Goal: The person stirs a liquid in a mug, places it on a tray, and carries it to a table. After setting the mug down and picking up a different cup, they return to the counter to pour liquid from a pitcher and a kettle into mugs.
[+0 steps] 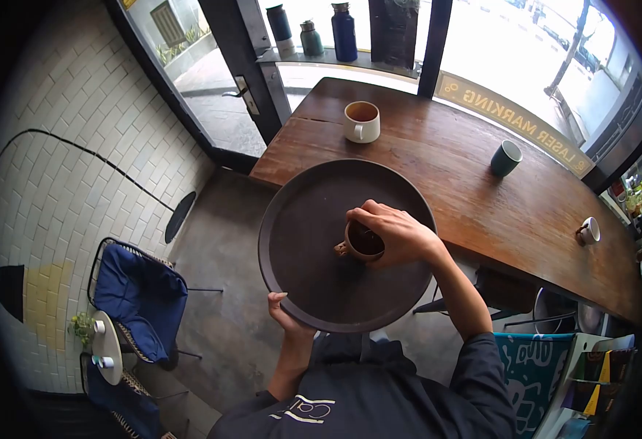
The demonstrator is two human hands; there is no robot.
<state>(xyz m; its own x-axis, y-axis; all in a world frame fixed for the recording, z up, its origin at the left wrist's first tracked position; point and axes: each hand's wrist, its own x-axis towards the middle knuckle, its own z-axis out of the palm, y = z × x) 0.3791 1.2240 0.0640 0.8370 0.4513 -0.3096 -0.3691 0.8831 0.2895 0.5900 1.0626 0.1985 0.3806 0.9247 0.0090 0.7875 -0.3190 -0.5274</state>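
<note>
A round dark brown tray (306, 219) is held out in front of me by my left hand (292, 316), its thumb over the near-left rim and the other fingers hidden underneath. Over the middle of the tray, my right hand (398, 233) grips a brown cup (365, 243) by its rim from above. The cup's handle points left, and its inside looks dark. Beyond the tray, a cream mug (363, 123) with a brown inside stands on the wooden table (438, 161). Farther right on that table is a dark green cup (506, 158).
A small white cup (588, 230) sits at the table's right end. Several bottles (344, 33) line the window ledge. A glass door (215, 80) is at the back left. Blue cushioned chairs (138, 296) and a small round side table (107, 329) stand to the left by the brick wall.
</note>
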